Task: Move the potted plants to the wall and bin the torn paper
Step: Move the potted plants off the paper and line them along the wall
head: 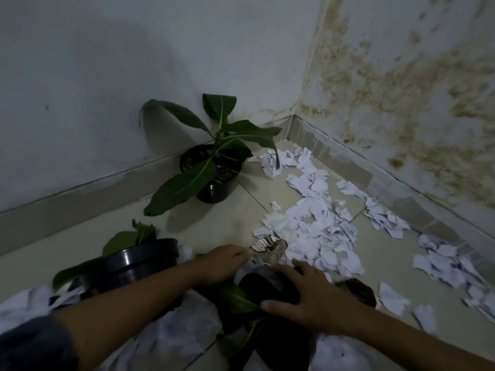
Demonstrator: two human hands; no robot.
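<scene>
One potted plant point(211, 180), broad green leaves in a black pot, stands against the left wall near the corner. A second black pot point(134, 263) with leaves sits at the lower left, close to that wall. A third dark pot point(267, 287) with leaves is low in the middle, under my hands. My right hand point(316, 295) lies spread across its top, fingers fairly straight. My left hand point(222, 263) is at the pot's left side with its fingertips by a small printed tag point(267, 249); its grip is hidden. Torn white paper point(316, 220) litters the floor.
Two walls meet in a corner point(294, 116) with a tiled skirting; the right wall is stained. More paper scraps point(444, 263) lie along the right skirting, and others lie near my arms at the bottom. Bare tile point(214, 228) shows between the pots.
</scene>
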